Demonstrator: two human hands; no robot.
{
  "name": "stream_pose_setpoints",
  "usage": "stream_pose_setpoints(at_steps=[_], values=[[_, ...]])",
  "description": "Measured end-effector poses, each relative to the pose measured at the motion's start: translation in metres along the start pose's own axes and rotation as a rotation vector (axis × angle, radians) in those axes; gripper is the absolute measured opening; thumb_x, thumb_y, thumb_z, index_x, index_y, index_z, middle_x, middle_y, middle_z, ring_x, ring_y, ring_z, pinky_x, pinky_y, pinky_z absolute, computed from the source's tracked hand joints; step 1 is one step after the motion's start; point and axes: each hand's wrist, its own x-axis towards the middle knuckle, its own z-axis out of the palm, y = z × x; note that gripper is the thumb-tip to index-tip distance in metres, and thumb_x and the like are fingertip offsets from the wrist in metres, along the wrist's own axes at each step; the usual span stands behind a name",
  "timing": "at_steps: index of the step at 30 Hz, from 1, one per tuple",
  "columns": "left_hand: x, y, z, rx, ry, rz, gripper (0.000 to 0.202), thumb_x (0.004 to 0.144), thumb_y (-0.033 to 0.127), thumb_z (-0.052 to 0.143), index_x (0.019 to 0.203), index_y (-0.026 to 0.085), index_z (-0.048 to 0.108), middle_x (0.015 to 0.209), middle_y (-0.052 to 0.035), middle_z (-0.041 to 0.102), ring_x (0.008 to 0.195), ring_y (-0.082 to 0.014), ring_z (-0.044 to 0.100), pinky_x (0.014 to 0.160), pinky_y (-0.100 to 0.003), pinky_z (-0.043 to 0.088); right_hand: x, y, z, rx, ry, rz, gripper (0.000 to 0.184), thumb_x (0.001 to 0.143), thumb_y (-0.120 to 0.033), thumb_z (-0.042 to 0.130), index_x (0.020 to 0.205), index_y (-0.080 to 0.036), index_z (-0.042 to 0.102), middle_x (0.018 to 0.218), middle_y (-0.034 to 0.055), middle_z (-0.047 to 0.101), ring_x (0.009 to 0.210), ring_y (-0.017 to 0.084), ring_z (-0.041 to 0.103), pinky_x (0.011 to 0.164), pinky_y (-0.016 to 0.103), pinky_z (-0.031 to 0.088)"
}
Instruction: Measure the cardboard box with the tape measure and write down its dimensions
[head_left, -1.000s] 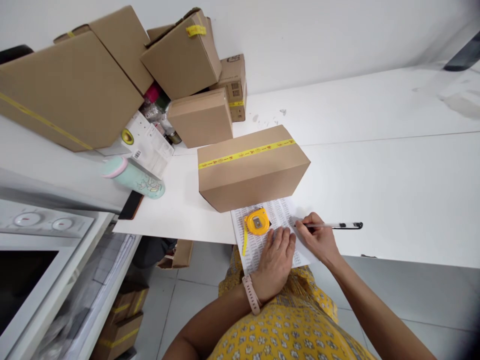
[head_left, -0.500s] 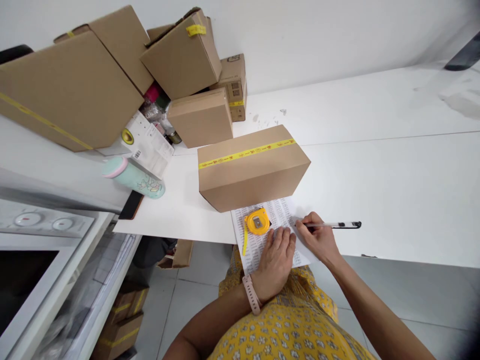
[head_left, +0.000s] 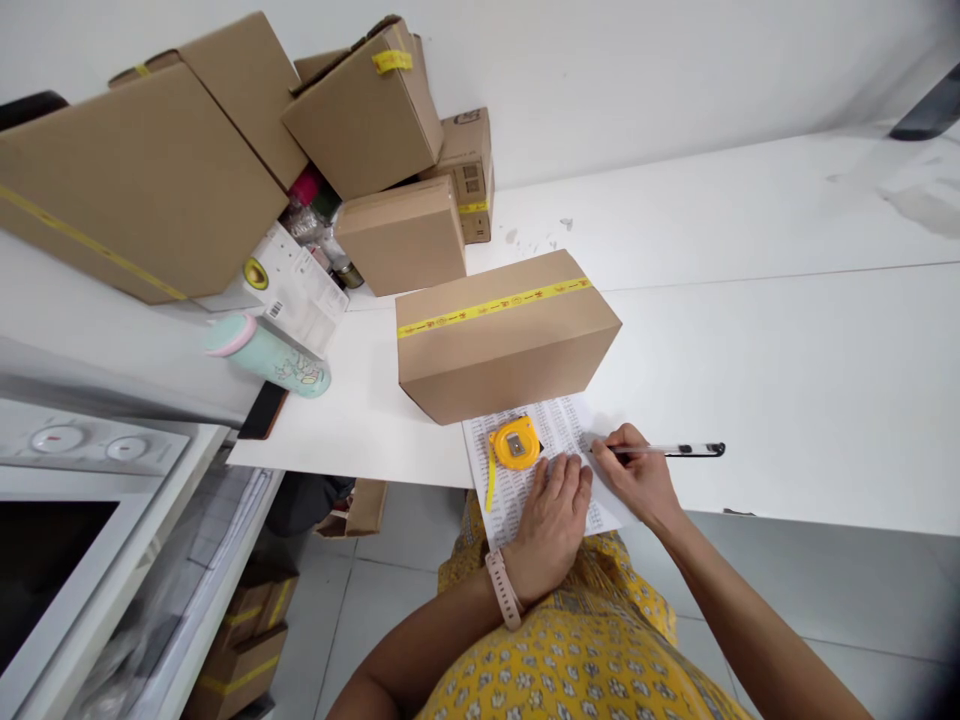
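Observation:
A sheet of paper (head_left: 510, 505) covered in rows of writing lies at the table's front edge, partly overhanging it. My left hand (head_left: 551, 515) rests flat on the sheet with its fingers stretched out. Just above those fingers sits a yellow tape measure (head_left: 515, 443), a short piece of its blade sticking out. My right hand (head_left: 637, 475) pinches a pen (head_left: 686, 450), whose tip meets the right side of the sheet. Behind the paper stands a closed cardboard box (head_left: 510, 345) sealed with yellow printed tape.
Several cardboard boxes (head_left: 367, 110) are piled at the back left. A mint-green bottle (head_left: 274, 358) lies tilted near a dark flat object (head_left: 262, 411). At far left stands a white appliance with knobs (head_left: 90, 440). The white table (head_left: 787, 390) stretches right.
The pen has shifted very slightly in my right hand. My left hand, the tape measure and the box stay where they were.

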Motion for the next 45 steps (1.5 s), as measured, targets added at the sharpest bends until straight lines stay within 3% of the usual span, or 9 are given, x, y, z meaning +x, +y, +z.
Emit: stream_pose_setpoints(at_steps=[12, 38, 45], values=[[-0.0006, -0.0012, 0.0005, -0.092, -0.043, 0.003, 0.057, 0.098, 0.019, 0.044, 0.153, 0.007, 0.039, 0.159, -0.0135, 0.044, 0.145, -0.0365, 0.038, 0.123, -0.054, 0.027, 0.0048, -0.0005, -0.0089, 0.018, -0.005, 0.010, 0.031, 0.084, -0.045, 0.068, 0.070, -0.024, 0.051, 0.056, -0.0034, 0.049, 0.051, 0.013, 0.043, 0.049, 0.027, 0.035], [-0.0001, -0.0008, -0.0033, -0.076, -0.094, 0.013, 0.060, 0.097, 0.017, 0.045, 0.155, 0.006, 0.035, 0.161, -0.0166, 0.038, 0.147, -0.0367, 0.034, 0.123, -0.056, 0.026, 0.0035, -0.0003, -0.0079, -0.028, -0.032, 0.007, 0.039, 0.086, -0.053, 0.067, 0.069, -0.024, 0.049, 0.055, -0.0037, 0.046, 0.051, 0.013, 0.040, 0.048, 0.027, 0.034], [0.0002, -0.0005, -0.0037, -0.074, -0.100, 0.008, 0.060, 0.097, 0.015, 0.043, 0.155, 0.007, 0.035, 0.162, -0.0160, 0.037, 0.148, -0.0363, 0.033, 0.123, -0.056, 0.026, 0.0038, 0.0011, -0.0077, -0.021, -0.024, 0.001, 0.035, 0.086, -0.049, 0.067, 0.070, -0.024, 0.050, 0.055, -0.0040, 0.047, 0.051, 0.013, 0.041, 0.048, 0.027, 0.034]])
